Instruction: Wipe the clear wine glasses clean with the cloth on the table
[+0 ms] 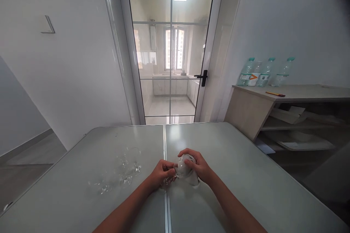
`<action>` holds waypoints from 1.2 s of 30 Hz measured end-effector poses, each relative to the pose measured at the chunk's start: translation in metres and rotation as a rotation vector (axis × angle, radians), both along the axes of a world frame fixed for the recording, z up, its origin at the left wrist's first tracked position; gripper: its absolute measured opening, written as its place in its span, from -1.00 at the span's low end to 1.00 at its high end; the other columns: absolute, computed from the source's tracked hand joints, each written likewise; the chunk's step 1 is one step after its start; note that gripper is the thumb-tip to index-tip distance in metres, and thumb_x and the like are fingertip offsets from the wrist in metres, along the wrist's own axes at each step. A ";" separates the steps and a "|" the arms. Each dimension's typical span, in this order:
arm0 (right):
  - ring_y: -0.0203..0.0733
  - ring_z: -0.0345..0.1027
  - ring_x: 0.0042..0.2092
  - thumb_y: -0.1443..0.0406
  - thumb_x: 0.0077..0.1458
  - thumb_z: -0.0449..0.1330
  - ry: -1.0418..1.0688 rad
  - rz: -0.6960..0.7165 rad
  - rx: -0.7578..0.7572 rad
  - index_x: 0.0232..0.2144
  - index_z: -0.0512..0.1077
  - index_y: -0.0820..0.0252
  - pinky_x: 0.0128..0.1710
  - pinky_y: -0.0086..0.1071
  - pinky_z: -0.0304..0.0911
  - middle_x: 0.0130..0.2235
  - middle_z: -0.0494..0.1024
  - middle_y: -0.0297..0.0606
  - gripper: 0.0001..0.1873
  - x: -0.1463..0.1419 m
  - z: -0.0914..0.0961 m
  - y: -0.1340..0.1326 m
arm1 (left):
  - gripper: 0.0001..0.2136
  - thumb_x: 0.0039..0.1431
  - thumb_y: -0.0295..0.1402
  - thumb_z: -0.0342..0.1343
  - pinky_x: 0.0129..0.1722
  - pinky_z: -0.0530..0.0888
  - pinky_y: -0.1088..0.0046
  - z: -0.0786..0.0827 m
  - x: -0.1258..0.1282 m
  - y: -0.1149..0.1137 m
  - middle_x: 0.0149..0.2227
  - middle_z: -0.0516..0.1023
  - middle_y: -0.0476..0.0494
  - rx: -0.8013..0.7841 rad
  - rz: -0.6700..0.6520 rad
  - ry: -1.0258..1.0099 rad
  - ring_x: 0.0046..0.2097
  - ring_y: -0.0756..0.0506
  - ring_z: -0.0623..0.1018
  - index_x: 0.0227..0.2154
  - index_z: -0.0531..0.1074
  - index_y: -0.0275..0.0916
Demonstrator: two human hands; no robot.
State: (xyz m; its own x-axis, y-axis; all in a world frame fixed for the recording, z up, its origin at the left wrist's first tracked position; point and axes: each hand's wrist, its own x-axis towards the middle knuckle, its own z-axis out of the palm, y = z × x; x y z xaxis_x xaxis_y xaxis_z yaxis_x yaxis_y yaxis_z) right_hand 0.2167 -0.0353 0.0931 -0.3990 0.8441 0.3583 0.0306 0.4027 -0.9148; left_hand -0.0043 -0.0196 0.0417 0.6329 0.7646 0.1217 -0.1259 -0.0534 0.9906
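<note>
Just right of the table's middle seam, a clear wine glass [182, 168] is tilted on its side above the tabletop. My left hand [163, 171] is closed round its stem, with the foot showing below the fingers. A white cloth [193, 179] covers part of the bowl and hangs down on the right. My right hand [197, 163] grips the cloth against the bowl, thumb on the near side and fingers over the top. Several clear stemmed glasses [136, 167] are on the table to the left; their outlines are faint.
The grey-green table [218, 145] has a metal seam [165, 145] down its middle. On the right stands a wooden shelf unit [246, 105] with plastic bottles [265, 74] and a yellow-orange pen-like object [275, 94] on top. A glass door [171, 50] is beyond the table.
</note>
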 end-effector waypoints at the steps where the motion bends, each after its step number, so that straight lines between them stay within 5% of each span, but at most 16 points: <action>1: -0.26 0.26 -0.38 0.05 0.21 0.22 -0.013 -0.028 0.021 -0.14 0.52 0.16 -0.36 -0.42 0.19 -0.34 0.44 -0.33 -0.67 0.000 -0.002 0.000 | -0.43 0.07 0.14 0.24 -0.59 0.14 0.54 0.000 0.000 0.000 -0.62 0.37 -0.05 -0.004 -0.001 -0.008 -0.61 0.07 0.26 -0.48 0.56 -0.42; 5: -0.24 0.32 -0.37 0.15 0.21 0.23 -0.171 -0.165 0.165 -0.14 0.53 0.13 -0.32 -0.38 0.23 -0.34 0.50 -0.32 -0.76 0.001 -0.006 0.001 | -0.47 0.11 0.06 0.26 -0.52 0.22 0.52 0.006 0.000 -0.001 -0.50 0.50 -0.14 0.004 0.050 -0.042 -0.54 0.03 0.33 -0.24 0.61 -0.43; 8: -0.10 0.42 -0.17 0.23 0.21 0.22 -0.301 -0.189 0.252 -0.01 0.51 0.07 -0.15 -0.28 0.31 -0.21 0.59 -0.24 -0.70 0.003 -0.001 -0.001 | -0.46 0.12 0.01 0.28 -0.39 0.33 0.47 0.012 0.001 -0.003 -0.36 0.57 -0.22 0.076 0.098 -0.050 -0.40 -0.05 0.44 -0.06 0.59 -0.40; 12: -0.01 0.40 -0.01 0.28 0.14 0.29 -0.461 -0.097 0.247 0.10 0.47 -0.04 -0.02 -0.19 0.31 -0.18 0.63 -0.27 -0.55 0.000 0.009 -0.007 | -0.57 0.16 -0.05 0.26 -0.26 0.38 0.42 0.014 0.004 -0.008 -0.36 0.58 -0.18 0.236 0.156 0.032 -0.30 -0.12 0.48 -0.10 0.61 -0.33; 18: -0.23 0.40 -0.34 0.27 0.00 0.38 -0.231 -0.014 0.149 -0.17 0.55 0.10 -0.29 -0.38 0.29 -0.30 0.59 -0.35 -0.72 0.008 0.004 -0.003 | -0.56 0.13 0.00 0.26 -0.43 0.25 0.50 0.010 0.006 -0.011 -0.51 0.38 -0.05 0.114 0.061 0.029 -0.45 0.00 0.31 -0.27 0.59 -0.37; 26: -0.15 0.33 -0.31 0.20 0.13 0.30 -0.251 -0.283 0.316 -0.31 0.54 0.10 -0.29 -0.32 0.26 -0.36 0.54 -0.26 -0.88 0.005 -0.003 0.000 | -0.46 0.12 0.00 0.28 -0.48 0.15 0.53 0.000 0.006 -0.004 -0.54 0.32 0.00 0.024 0.051 -0.025 -0.49 0.04 0.22 -0.06 0.56 -0.41; 32: -0.17 0.37 -0.29 0.19 0.14 0.29 -0.287 -0.154 0.176 -0.04 0.56 0.02 -0.26 -0.32 0.27 -0.24 0.58 -0.28 -0.69 -0.004 -0.007 -0.001 | -0.50 0.12 0.03 0.27 -0.42 0.21 0.50 0.005 0.007 -0.006 -0.48 0.38 -0.06 0.086 0.065 -0.017 -0.43 0.00 0.30 -0.19 0.59 -0.40; 36: -0.25 0.31 -0.40 0.13 0.14 0.30 0.072 -0.230 0.018 -0.19 0.57 0.13 -0.37 -0.40 0.24 -0.38 0.51 -0.34 -0.75 -0.001 -0.009 0.001 | -0.49 0.13 -0.04 0.30 -0.43 0.23 0.51 0.002 0.005 -0.003 -0.46 0.43 -0.07 0.051 0.078 -0.039 -0.43 0.00 0.35 -0.04 0.56 -0.39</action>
